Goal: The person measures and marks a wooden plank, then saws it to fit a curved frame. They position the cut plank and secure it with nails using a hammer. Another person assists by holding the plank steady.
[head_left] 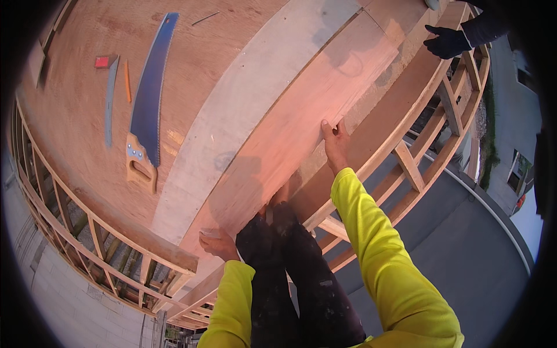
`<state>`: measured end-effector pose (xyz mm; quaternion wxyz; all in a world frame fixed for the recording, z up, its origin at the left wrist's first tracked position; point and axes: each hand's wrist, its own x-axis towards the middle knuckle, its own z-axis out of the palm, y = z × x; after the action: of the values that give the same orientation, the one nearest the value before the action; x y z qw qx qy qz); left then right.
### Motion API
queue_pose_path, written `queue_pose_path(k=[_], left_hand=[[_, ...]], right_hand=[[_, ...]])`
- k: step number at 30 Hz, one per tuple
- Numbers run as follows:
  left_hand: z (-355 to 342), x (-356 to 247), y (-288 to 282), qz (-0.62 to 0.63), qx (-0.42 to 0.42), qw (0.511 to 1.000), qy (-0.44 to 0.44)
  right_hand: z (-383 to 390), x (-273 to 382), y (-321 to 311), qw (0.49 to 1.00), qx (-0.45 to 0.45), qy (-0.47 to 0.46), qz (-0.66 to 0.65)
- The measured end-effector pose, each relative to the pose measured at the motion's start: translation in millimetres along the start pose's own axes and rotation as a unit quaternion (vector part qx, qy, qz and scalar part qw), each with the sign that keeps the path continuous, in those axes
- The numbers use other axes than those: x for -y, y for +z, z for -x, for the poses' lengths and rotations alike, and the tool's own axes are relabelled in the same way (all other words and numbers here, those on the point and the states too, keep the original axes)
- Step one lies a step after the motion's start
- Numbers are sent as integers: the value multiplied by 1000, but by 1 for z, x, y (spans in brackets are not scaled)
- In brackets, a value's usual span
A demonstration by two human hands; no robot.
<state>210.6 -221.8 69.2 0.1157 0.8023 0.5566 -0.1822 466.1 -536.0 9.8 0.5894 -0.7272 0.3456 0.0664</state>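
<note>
A long pinkish plywood strip (290,139) lies slantwise in front of me, its left edge beside a pale, curved plywood sheet (232,104). My right hand (337,146) grips the strip's right edge, thumb on top and fingers partly hidden along the side. At the strip's near end, my left hand (220,243) is closed on the edge, its fingertips partly hidden. Both arms wear yellow sleeves. Shadows fall over the strip's surface.
On the plywood deck (75,116) lie a handsaw (152,93), a square (109,98) with a red end, an orange pencil (127,81) and a thin nail-like piece (205,18). Curved timber framing (409,165) edges a drop. A co-worker's dark-gloved hand (447,43) is at upper right.
</note>
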Motion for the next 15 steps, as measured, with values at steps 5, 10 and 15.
queue_pose_path(k=[5, 10, 15], left_hand=[[-37, 128, -4, -107, 12, 982, -155], [-64, 223, 17, 82, 64, 983, -149], [-62, 150, 43, 31, 128, 981, -145]], right_hand=[[-18, -16, -5, 996, 61, -34, 59], [-8, -3, 8, 994, 72, 79, 28], [-24, 4, -3, 986, 70, 110, 107]])
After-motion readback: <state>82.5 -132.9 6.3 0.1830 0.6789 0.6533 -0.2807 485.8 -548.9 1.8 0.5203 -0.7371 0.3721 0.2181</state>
